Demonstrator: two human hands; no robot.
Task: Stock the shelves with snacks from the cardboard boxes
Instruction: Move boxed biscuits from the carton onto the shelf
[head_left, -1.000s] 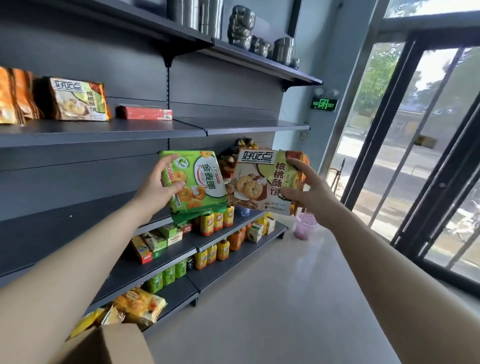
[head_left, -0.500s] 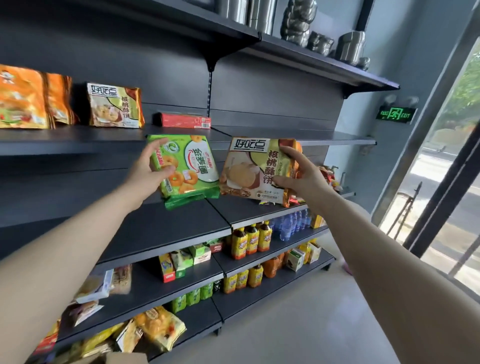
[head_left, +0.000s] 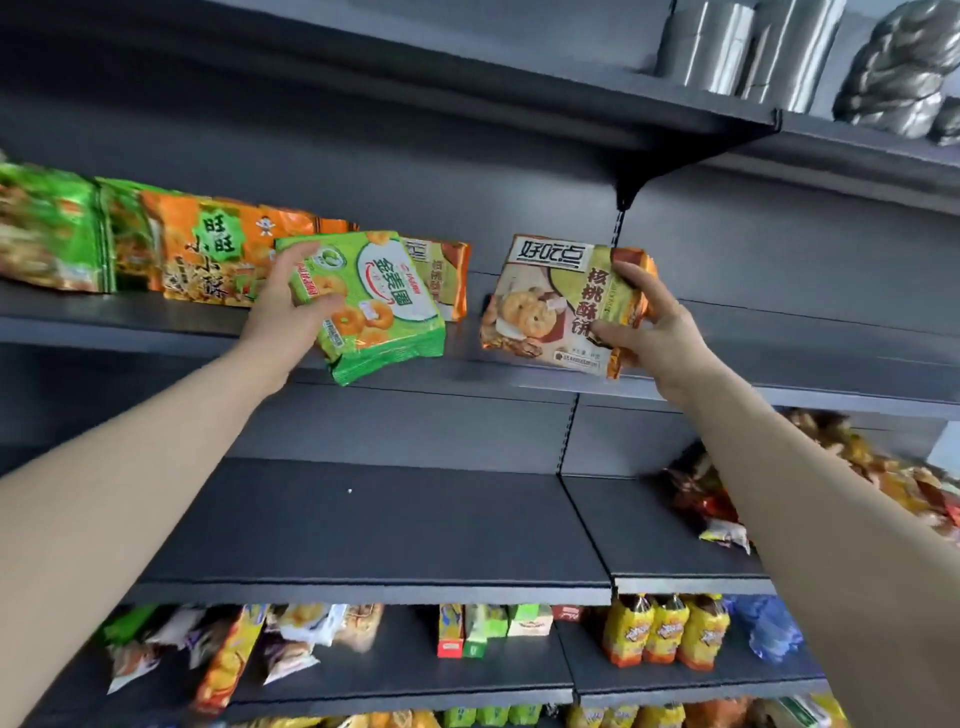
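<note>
Snack packs fill both your hands: left hand (head_left: 291, 312) grips the green biscuit pack (head_left: 374, 306) at frame centre; right hand (head_left: 649, 327) pinches the walnut cookie pack (head_left: 550, 306) against the shelf (head_left: 519, 371).

Looking like a shop: dark metal shelves (head_left: 363, 530) carrying rows of snack bags (head_left: 208, 249) and drink bottles (head_left: 665, 629).

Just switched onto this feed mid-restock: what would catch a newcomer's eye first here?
Two raised hands dominate the centre: the left hand grips a green ring-biscuit pack and the right hand grips a beige walnut-cookie pack, both held up at the upper shelf. Orange snack bags stand on that shelf at left. Shiny steel containers sit top right, and yellow drink bottles stand lower right.
</note>
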